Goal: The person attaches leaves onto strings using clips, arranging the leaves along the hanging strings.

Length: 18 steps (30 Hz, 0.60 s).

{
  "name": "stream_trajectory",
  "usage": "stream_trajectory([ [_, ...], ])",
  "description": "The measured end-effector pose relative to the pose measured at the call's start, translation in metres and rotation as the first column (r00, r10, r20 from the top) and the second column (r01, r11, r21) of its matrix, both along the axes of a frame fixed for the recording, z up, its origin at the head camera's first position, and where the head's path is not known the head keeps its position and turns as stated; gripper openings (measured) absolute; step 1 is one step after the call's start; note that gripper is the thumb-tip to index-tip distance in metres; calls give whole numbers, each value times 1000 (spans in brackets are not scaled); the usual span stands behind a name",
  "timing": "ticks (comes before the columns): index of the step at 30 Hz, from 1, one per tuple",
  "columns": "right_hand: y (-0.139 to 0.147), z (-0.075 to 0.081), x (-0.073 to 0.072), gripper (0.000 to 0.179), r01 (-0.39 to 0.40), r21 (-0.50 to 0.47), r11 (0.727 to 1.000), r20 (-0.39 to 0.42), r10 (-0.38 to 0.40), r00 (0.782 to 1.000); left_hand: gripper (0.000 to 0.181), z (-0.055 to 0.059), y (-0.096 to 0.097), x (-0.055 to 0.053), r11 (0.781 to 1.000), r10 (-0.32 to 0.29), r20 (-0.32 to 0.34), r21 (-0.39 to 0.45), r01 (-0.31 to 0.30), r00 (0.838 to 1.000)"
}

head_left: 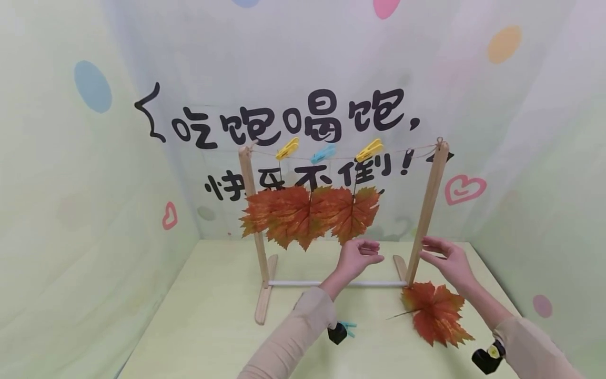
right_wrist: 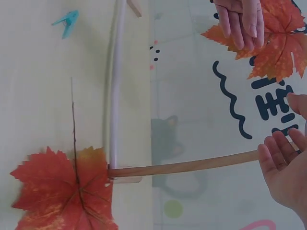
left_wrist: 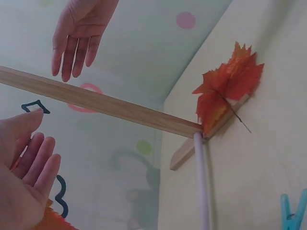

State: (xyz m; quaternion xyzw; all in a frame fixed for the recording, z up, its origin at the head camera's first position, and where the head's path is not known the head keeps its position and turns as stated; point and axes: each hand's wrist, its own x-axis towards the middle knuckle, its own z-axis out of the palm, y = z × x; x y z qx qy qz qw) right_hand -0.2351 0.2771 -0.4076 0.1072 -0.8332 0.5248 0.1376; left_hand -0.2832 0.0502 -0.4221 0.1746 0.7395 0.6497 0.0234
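My left hand (head_left: 357, 258) is held up below the hanging maple leaves (head_left: 307, 213), its fingers loosely bent and holding nothing. Beside the right wooden post (head_left: 430, 210) is my right hand (head_left: 450, 263), also with nothing in its grasp; whether it touches the post I cannot tell. The leaves overlap in a row under a string with two yellow clothespins (head_left: 370, 150) and a blue clothespin (head_left: 324, 153). Another red-orange leaf (right_wrist: 62, 191) lies on the table at the foot of the right post, its thin stem pointing left in the head view.
A loose blue clothespin (right_wrist: 68, 23) lies on the table (head_left: 199, 316) near my left wrist. The stand has a left post (head_left: 259, 252), wooden feet and a white crossbar (head_left: 303, 283) low between the posts. A printed curtain wall stands behind and at both sides.
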Motion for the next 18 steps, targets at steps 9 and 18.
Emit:
stream_trajectory([
  [9,5,-34,9,46,0,25,1000,77,-2,997,27,-33,3,6,995,-33,19,-89,35,999],
  [18,10,-54,20,49,37,41,999,170,-43,984,30,-67,8,14,991,-55,86,-116,65,995],
])
